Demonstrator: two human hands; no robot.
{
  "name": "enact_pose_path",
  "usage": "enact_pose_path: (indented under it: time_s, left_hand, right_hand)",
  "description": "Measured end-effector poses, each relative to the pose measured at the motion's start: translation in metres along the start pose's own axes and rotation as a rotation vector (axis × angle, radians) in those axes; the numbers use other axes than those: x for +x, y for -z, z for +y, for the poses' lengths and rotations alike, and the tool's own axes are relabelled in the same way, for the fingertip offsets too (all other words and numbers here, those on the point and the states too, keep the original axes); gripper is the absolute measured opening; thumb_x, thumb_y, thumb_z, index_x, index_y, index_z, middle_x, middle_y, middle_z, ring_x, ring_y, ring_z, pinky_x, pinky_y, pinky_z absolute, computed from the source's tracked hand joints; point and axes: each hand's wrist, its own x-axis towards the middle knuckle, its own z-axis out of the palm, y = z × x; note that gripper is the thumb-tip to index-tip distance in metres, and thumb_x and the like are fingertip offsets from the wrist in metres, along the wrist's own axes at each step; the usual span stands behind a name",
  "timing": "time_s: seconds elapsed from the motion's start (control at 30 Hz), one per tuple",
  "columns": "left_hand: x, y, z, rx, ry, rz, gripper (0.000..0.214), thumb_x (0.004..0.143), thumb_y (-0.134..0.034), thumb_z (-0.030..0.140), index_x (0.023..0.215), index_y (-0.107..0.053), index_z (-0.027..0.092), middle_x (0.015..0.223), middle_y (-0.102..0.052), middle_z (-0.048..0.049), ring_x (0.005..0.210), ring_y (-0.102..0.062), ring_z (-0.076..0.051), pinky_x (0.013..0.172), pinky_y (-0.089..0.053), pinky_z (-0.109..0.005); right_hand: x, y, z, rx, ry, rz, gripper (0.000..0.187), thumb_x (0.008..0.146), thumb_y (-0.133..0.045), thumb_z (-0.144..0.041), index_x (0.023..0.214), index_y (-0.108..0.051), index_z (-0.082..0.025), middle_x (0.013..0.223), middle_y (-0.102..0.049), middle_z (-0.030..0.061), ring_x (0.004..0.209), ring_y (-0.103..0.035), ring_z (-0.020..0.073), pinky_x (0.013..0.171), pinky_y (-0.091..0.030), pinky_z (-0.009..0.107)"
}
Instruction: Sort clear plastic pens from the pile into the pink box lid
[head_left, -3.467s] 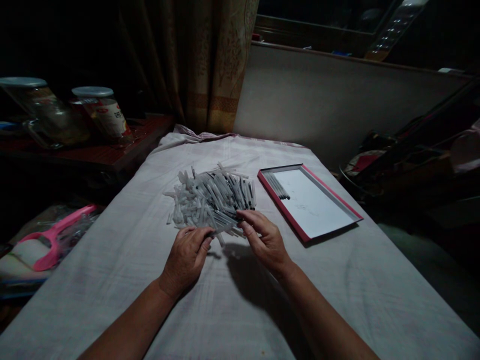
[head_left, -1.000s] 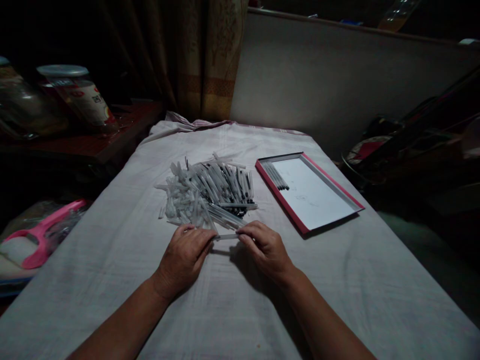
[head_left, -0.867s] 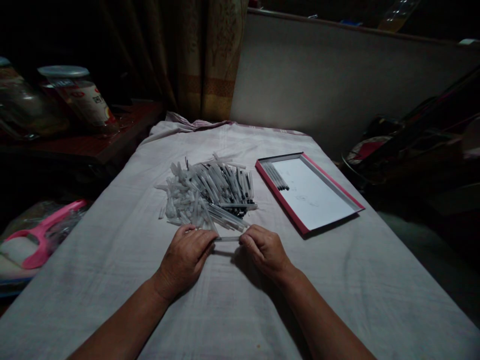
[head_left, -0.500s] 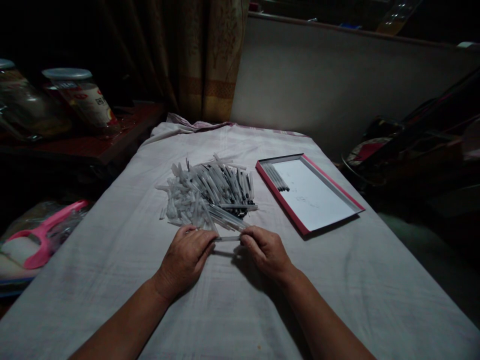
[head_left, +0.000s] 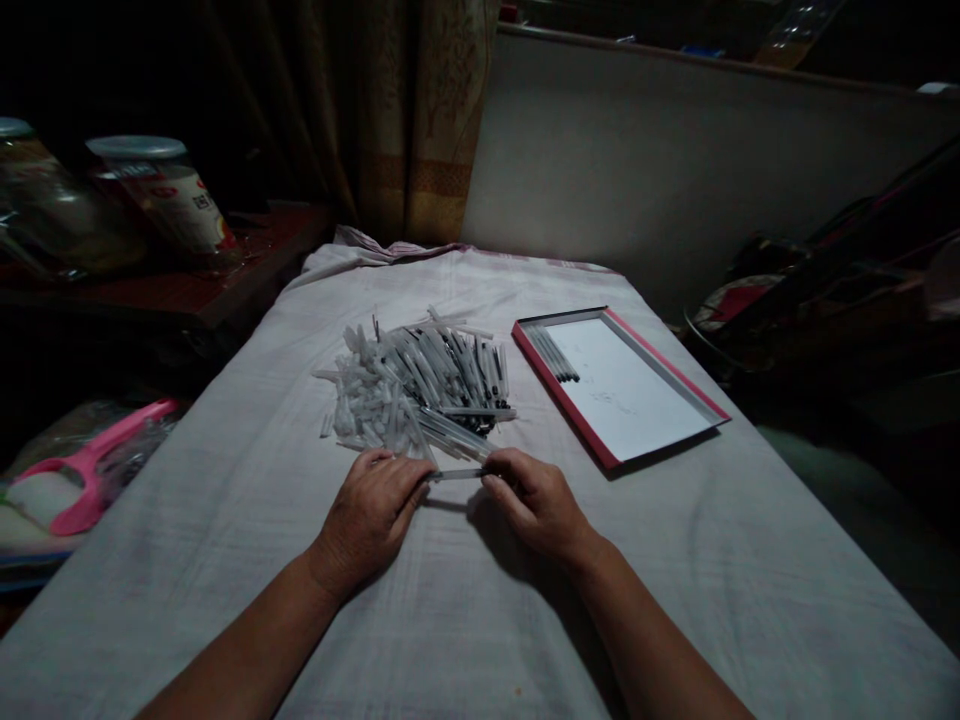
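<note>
Between my two hands a slim clear pen (head_left: 457, 474) lies level, just above the cloth. My left hand (head_left: 379, 510) pinches its left end. My right hand (head_left: 536, 505) has thumb and fingers closed on the other end, where a dark bit shows. Right beyond them spreads a heap of pen parts (head_left: 427, 375): clear barrels and caps at its left, dark-tipped pieces at its right. A shallow box lid with red sides (head_left: 562, 408) and a white bottom sits to the right. Several assembled pens (head_left: 553, 352) lie side by side in its far left corner.
A pale cloth (head_left: 420, 620) covers the table. To the left, a jar with a label (head_left: 176, 200) stands on a dark red cabinet (head_left: 217, 290), with a pink plastic handle (head_left: 94, 465) lower down. Behind are a curtain (head_left: 420, 120) and a pale panel (head_left: 637, 160).
Both hands stay nearly in place on the pen. The right fingers have shifted slightly, and a dark part now shows at that end.
</note>
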Motion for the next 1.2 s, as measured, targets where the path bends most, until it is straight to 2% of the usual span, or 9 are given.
enact_pose_path:
  time_s: [0.1, 0.23, 0.37, 0.5, 0.63, 0.8, 1.07, 1.2]
  left_hand:
    - [-0.0005, -0.0006, -0.0002, 0.002, 0.004, 0.005, 0.017, 0.098, -0.045, 0.02, 0.11, -0.058, 0.019, 0.098, -0.075, -0.0044, 0.085, -0.068, -0.018, 0.091, -0.042, -0.04]
    - [-0.0005, -0.0006, 0.0002, -0.002, 0.01, -0.002, 0.018, 0.099, -0.044, 0.021, 0.11, -0.059, 0.019, 0.098, -0.075, -0.0046, 0.085, -0.068, -0.019, 0.09, -0.042, -0.04]
    - [0.0004, 0.0003, 0.0012, -0.002, 0.017, 0.0, 0.018, 0.098, -0.045, 0.021, 0.109, -0.059, 0.019, 0.097, -0.075, -0.0044, 0.084, -0.068, -0.018, 0.09, -0.043, -0.039]
    - [0.0003, 0.0, 0.0009, 0.007, 0.012, 0.0, 0.019, 0.098, -0.045, 0.021, 0.109, -0.06, 0.019, 0.096, -0.075, -0.0048, 0.084, -0.068, -0.018, 0.09, -0.043, -0.04]
    - [-0.0006, -0.0007, 0.0, 0.0, 0.021, -0.007, 0.019, 0.099, -0.044, 0.021, 0.11, -0.06, 0.02, 0.097, -0.074, -0.0052, 0.085, -0.068, -0.019, 0.091, -0.043, -0.04]
    - [-0.0006, -0.0003, 0.0003, -0.004, 0.011, -0.002, 0.018, 0.098, -0.046, 0.02, 0.11, -0.06, 0.019, 0.097, -0.074, -0.0048, 0.085, -0.068, -0.019, 0.091, -0.043, -0.04]
    - [-0.001, -0.001, 0.0004, -0.004, 0.025, -0.019, 0.02, 0.098, -0.045, 0.022, 0.109, -0.061, 0.02, 0.097, -0.075, -0.0052, 0.086, -0.068, -0.019, 0.092, -0.044, -0.04]
    - [-0.0012, -0.0001, -0.0005, -0.008, 0.008, -0.026, 0.021, 0.099, -0.044, 0.023, 0.111, -0.061, 0.021, 0.098, -0.075, -0.0055, 0.086, -0.069, -0.018, 0.092, -0.044, -0.04]
  right_hand:
    - [0.0, 0.0005, -0.0005, -0.03, 0.025, -0.005, 0.014, 0.092, -0.051, -0.024, 0.087, -0.064, -0.02, 0.073, -0.068, 0.003, 0.065, -0.062, 0.0151, 0.062, -0.047, 0.025]
    - [-0.0006, 0.001, -0.0005, -0.02, -0.005, -0.007, 0.013, 0.089, -0.055, -0.024, 0.099, -0.063, -0.02, 0.079, -0.07, 0.0033, 0.066, -0.063, 0.0154, 0.062, -0.048, 0.025]
    - [-0.0014, 0.0002, 0.0007, -0.027, 0.022, -0.007, 0.012, 0.091, -0.052, -0.024, 0.094, -0.063, -0.02, 0.077, -0.07, 0.004, 0.068, -0.065, 0.0167, 0.064, -0.049, 0.027]
    - [-0.0015, -0.0007, 0.0011, -0.021, 0.008, -0.011, 0.015, 0.089, -0.054, -0.023, 0.102, -0.062, -0.021, 0.081, -0.07, 0.0037, 0.066, -0.064, 0.0159, 0.063, -0.049, 0.026]
    - [-0.0012, -0.0004, 0.0013, -0.05, 0.036, -0.015, 0.013, 0.091, -0.051, -0.023, 0.096, -0.063, -0.021, 0.079, -0.07, 0.0038, 0.068, -0.064, 0.0162, 0.065, -0.049, 0.026]
    - [-0.001, 0.0011, 0.0001, -0.068, 0.028, -0.039, 0.016, 0.092, -0.05, -0.025, 0.102, -0.062, -0.019, 0.08, -0.069, 0.0042, 0.067, -0.064, 0.016, 0.064, -0.048, 0.026]
    - [-0.0003, 0.0009, -0.0007, -0.086, 0.034, -0.072, 0.014, 0.092, -0.051, -0.026, 0.094, -0.064, -0.021, 0.075, -0.067, 0.0025, 0.064, -0.06, 0.0155, 0.062, -0.045, 0.025]
    - [0.0011, 0.0014, -0.002, -0.057, 0.047, -0.071, 0.022, 0.094, -0.047, -0.026, 0.078, -0.061, -0.021, 0.066, -0.061, 0.0007, 0.059, -0.055, 0.0139, 0.058, -0.041, 0.024]
